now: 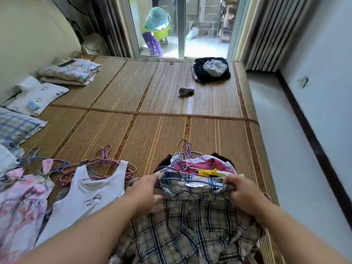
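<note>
Now both hands, left hand (147, 189) and right hand (240, 193), pinch the plaid shirt (190, 221) collar between curled fingers (227, 181) over the hanger pile (192, 164).

One wide-angle view, worn on the person's head, faces forward and down — near above the fingers (229, 182) on the plaid shirt (190, 223); beyond the fingers the woven mat (152, 100) runs away to a glass door (181, 27).
</note>
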Tool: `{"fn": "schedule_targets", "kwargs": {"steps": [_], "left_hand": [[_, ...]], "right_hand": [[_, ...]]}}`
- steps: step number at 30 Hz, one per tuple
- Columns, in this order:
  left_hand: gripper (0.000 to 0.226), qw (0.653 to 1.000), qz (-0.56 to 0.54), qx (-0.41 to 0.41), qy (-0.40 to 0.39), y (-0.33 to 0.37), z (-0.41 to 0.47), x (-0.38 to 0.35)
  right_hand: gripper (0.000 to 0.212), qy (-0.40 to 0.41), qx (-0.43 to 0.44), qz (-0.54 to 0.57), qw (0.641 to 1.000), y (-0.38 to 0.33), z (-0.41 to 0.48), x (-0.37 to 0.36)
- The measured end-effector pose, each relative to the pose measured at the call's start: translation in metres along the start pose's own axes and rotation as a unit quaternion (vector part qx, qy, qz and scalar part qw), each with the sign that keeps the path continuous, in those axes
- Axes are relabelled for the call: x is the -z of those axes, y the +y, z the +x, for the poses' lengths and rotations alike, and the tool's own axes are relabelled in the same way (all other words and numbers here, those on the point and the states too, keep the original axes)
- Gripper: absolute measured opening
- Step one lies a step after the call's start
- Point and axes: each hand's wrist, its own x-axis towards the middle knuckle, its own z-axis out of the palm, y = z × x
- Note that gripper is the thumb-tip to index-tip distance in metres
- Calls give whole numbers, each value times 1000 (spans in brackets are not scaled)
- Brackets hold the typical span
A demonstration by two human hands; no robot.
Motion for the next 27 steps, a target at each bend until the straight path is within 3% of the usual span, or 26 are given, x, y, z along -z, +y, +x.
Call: {"fn": "schedule_targets", "kwargs": {"steps": [3,6,9,12,17,22,25,27], "left_hand": [[61,997,-2,-31,71,5,-47,25],[27,978,70,-82,178,14,-98,58],[25,977,35,-141,158,32,-146,85],[19,967,-68,-192,150,61,-189,99],[21,949,-86,-264,150,128,-239,93],[17,929,-49,-335,149,219,-260,69],[25,919,-60,-358,154,289,-263,40],[25,917,-52,-365,153,334,-260,17]], "right_hand": [[35,50,15,57,997,-25,-52,38],[30,81,21,92,992,-47,-113,71],[20,76,18,134,988,-64,-171,103],[10,66,25,151,986,-77,-222,128],[10,187,28,100,977,-68,-293,172],[17,309,-8,54,949,-12,-339,222],[7,338,-33,17,940,45,-363,254],[12,346,-53,-16,936,89,-374,274]]}}
